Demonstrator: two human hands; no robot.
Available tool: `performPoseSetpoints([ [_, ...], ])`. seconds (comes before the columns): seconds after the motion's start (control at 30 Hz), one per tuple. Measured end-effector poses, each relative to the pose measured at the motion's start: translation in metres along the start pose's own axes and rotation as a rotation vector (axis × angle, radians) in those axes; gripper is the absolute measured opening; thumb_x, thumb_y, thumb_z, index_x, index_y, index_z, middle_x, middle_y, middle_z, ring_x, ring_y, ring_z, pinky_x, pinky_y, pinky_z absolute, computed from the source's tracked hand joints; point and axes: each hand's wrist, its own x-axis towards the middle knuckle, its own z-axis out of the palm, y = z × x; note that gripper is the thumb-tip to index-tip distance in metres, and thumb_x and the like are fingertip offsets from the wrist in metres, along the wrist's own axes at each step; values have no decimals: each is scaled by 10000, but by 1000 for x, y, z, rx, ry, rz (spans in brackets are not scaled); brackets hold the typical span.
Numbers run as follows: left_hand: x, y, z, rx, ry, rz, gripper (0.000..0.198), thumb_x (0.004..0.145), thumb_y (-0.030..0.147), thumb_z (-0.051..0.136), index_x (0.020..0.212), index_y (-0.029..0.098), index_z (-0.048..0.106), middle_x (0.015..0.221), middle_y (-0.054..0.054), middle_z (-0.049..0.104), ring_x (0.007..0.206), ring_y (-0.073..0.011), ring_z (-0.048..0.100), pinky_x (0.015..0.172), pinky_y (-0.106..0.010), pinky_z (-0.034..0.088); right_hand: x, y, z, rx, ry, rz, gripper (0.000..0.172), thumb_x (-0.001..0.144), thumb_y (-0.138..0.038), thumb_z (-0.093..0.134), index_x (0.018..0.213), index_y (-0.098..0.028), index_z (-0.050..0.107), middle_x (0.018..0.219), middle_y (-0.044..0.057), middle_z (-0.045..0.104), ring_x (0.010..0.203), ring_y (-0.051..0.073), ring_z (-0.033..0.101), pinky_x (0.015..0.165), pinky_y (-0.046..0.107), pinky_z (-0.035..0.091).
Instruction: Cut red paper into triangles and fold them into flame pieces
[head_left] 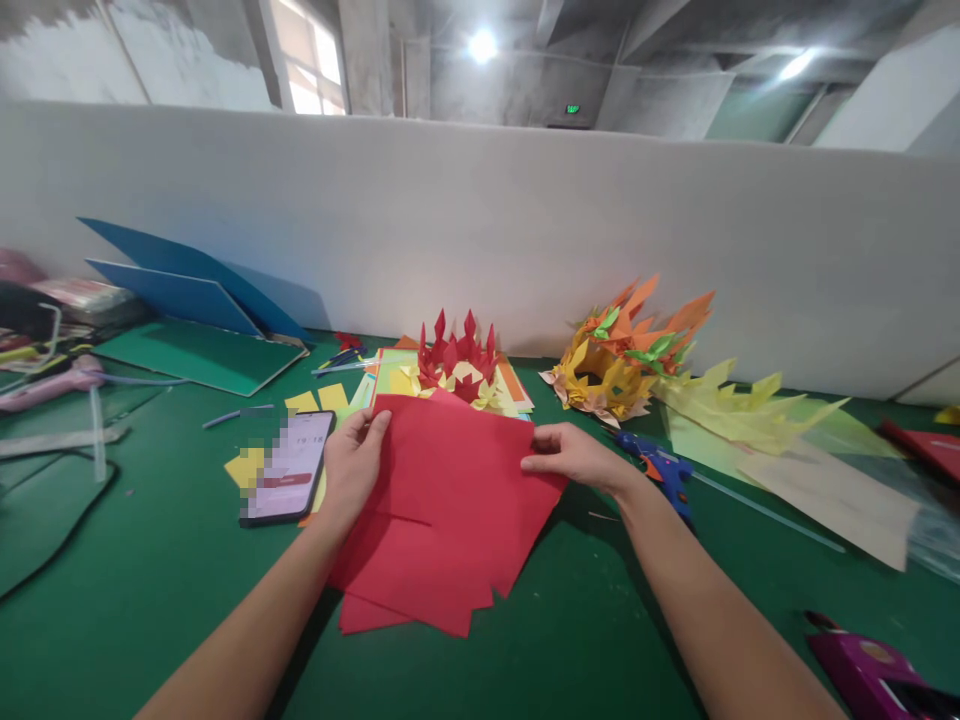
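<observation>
While the left hand (351, 462) pinches the upper left edge of the red paper sheets (450, 480), thumb on top and other fingers mostly hidden, the right hand (579, 456) nips the opposite edge between thumb and forefinger. So the sheets spread fanned between both sets of fingers, lower corners jutting toward the body; whether the undersides touch the table, I can't tell!

Just beyond the fingertips, up pops the red paper crown (457, 362), a ring of upright spikes, with pale yellow paper pieces showing around its base. Past the right fingers, here's the yellow paper crown (619, 385), standing as an open ring, orange paper spikes (686, 318) rising behind it.

Now the edges! Close outside the left fingers lies the smartphone (311, 450), crowding that wrist. Just outside the right wrist, it's the blue glue gun (671, 475), and farther out a clear glue stick (765, 512). Well ahead of both hands, the white partition (420, 220) spans the far side. Room to move? Green tabletop (570, 620) stretches from the sheets' right edge to the right forearm, and nearer the body below their corners.
</observation>
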Motion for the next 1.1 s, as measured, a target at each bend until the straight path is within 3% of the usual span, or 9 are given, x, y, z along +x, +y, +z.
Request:
performPoseSetpoints([
  [0.07, 2, -1, -1, -10, 26, 37, 279, 714, 435, 552, 802, 176, 607, 774, -20, 656, 736, -183, 583, 701, -287, 450, 4, 11, -14, -31, 243, -86, 387, 604, -416, 699, 865, -132, 675, 854, 80, 706, 773, 213, 648, 717, 349, 509],
  [0.13, 4, -1, -1, -43, 43, 41, 257, 730, 424, 535, 812, 185, 585, 776, -20, 648, 759, -187, 582, 716, -290, 453, 7, 21, -26, -88, 633, -236, 420, 632, -456, 638, 906, -139, 669, 885, 94, 703, 795, 231, 645, 722, 366, 510],
  [0.23, 6, -3, -1, -106, 53, 7, 231, 729, 411, 528, 797, 194, 564, 735, -9, 629, 729, -182, 575, 691, -287, 456, 9, 32, -34, -159, 938, -309, 476, 733, -450, 504, 1057, -118, 613, 1042, 144, 654, 933, 249, 610, 824, 388, 473],
  [0.3, 6, -3, -1, -133, 59, -19, 216, 720, 395, 530, 794, 196, 564, 714, -5, 626, 696, -178, 571, 666, -285, 458, 8, 35, -33, -324, 1168, -340, 473, 787, -387, 439, 1154, -117, 568, 1039, 148, 649, 915, 237, 612, 821, 378, 471],
  [0.37, 7, -4, -1, -149, 63, -48, 212, 709, 387, 532, 794, 196, 567, 695, -2, 624, 673, -177, 569, 645, -284, 458, 8, 35, -29, -509, 1298, -360, 473, 811, -323, 411, 1231, -132, 514, 1035, 140, 647, 876, 226, 617, 792, 363, 480],
  [0.5, 7, -5, -2, -152, 50, -84, 241, 693, 406, 543, 799, 191, 570, 704, -7, 626, 686, -185, 576, 639, -288, 455, 14, 40, -25, -765, 1178, -366, 404, 817, -206, 335, 1137, -138, 572, 1029, 135, 643, 935, 233, 598, 841, 376, 470],
  [0.63, 9, -6, -3, -146, 28, -87, 285, 660, 428, 571, 807, 184, 578, 740, -13, 637, 715, -185, 575, 659, -286, 451, 22, 50, -26, -866, 1072, -315, 429, 771, -115, 316, 1074, -103, 619, 1021, 168, 628, 982, 255, 578, 871, 393, 457],
  [0.87, 9, -12, -5, -153, -19, -93, 356, 647, 459, 599, 854, 169, 595, 795, -22, 653, 816, -204, 599, 718, -294, 457, 18, 43, -23, -1019, 1036, -200, 538, 734, -85, 347, 1238, -128, 529, 1146, 170, 566, 950, 275, 586, 785, 384, 480],
  [1.1, 7, -9, -3, -153, -41, -113, 375, 616, 491, 615, 820, 176, 594, 769, -26, 649, 804, -214, 602, 719, -310, 460, 17, 26, -24, -1027, 1080, -236, 548, 721, -74, 324, 1220, -108, 547, 1182, 184, 557, 981, 286, 580, 798, 380, 468],
])
